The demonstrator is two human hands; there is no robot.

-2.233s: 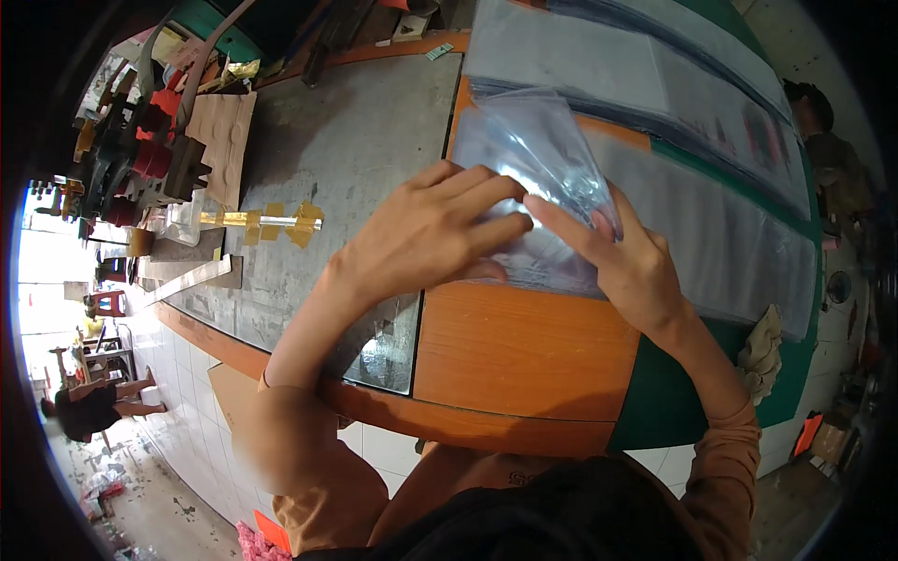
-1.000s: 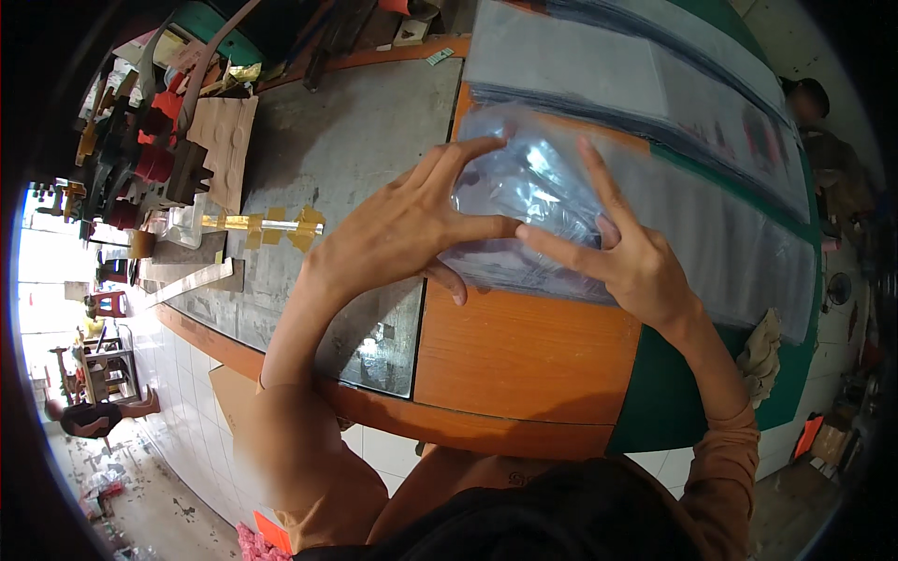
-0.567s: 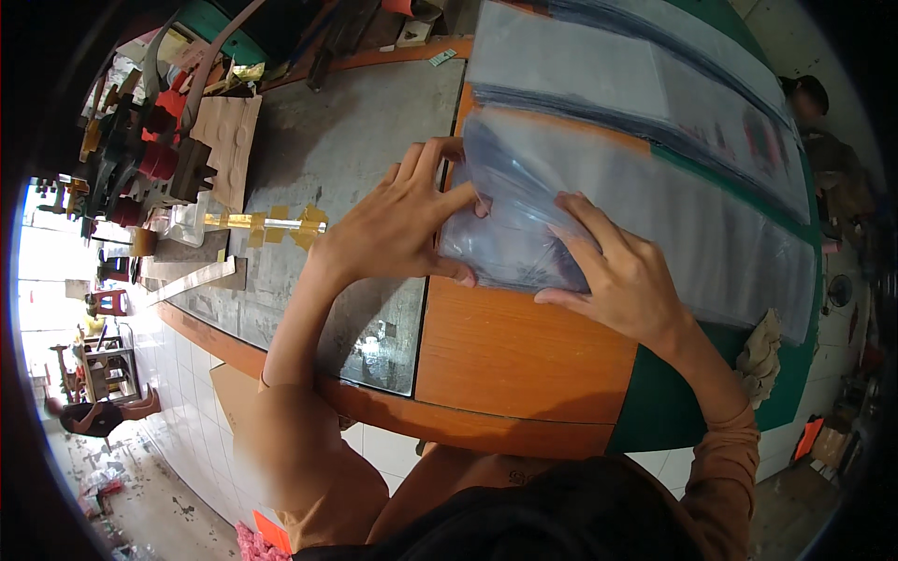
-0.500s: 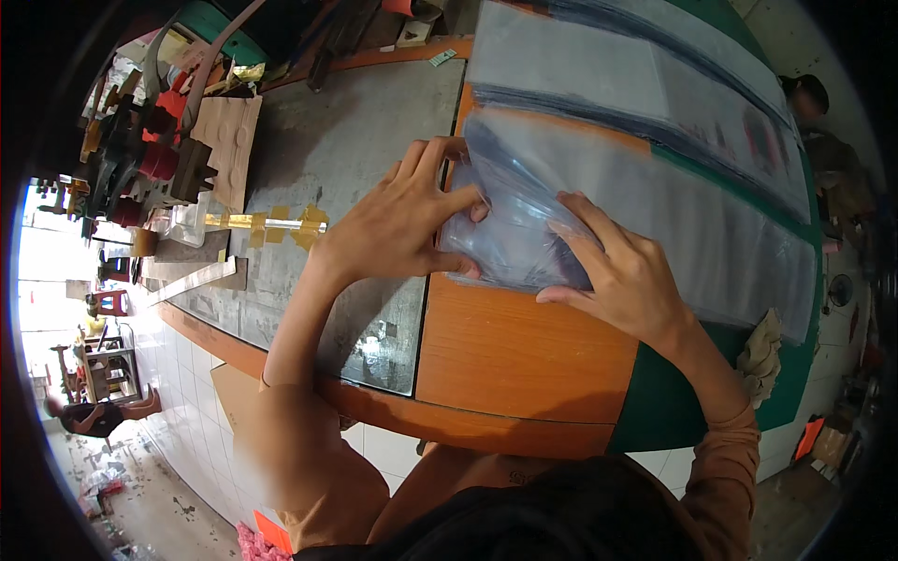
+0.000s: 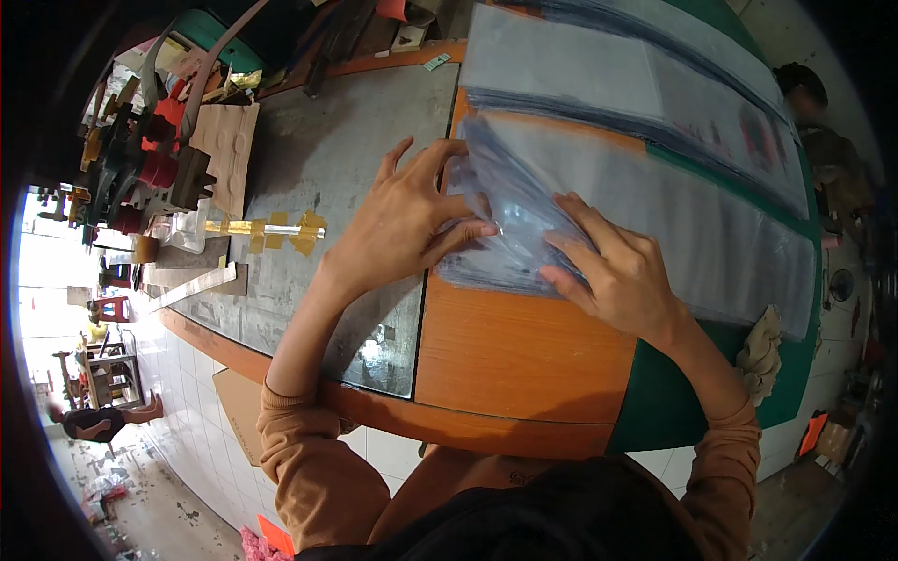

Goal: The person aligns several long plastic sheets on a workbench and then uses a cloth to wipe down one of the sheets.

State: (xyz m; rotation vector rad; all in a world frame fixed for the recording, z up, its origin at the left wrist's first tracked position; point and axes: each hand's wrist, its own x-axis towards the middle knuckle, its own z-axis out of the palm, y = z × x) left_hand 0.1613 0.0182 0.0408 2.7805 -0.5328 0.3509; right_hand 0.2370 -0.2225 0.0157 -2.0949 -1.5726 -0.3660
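A: Where's the plastic the hands are on?

B: The clear plastic sheets [image 5: 524, 245] lie at the left end of the nearest plastic row [image 5: 711, 234], partly over the orange part of the table [image 5: 524, 360]. Their film is creased and shiny between the two hands.

A: What is the left hand [image 5: 482, 220] doing?

B: Grasping the left side of those sheets. The thumb presses on the film, with a bent finger showing just beside it; another finger reaches toward the far corner.

A: And the right hand [image 5: 557, 243]?

B: It rests on the sheets from the right, fingers bent and thumb toward the near edge. Whether it pinches any film, I can't tell.

A: What's around them?

B: On the far side, a stack of larger clear sheets [image 5: 571, 65] runs off to the right. Left of the left hand is a grey panel [image 5: 346, 131], with a shiny strip [image 5: 279, 229] taped down on it. A crumpled beige piece [image 5: 760, 351] lies near the right forearm, on the table's green part [image 5: 673, 402].

A: Anything farther left?

B: A dark machine with red parts [image 5: 154, 168], beside a pale wooden board [image 5: 224, 154].
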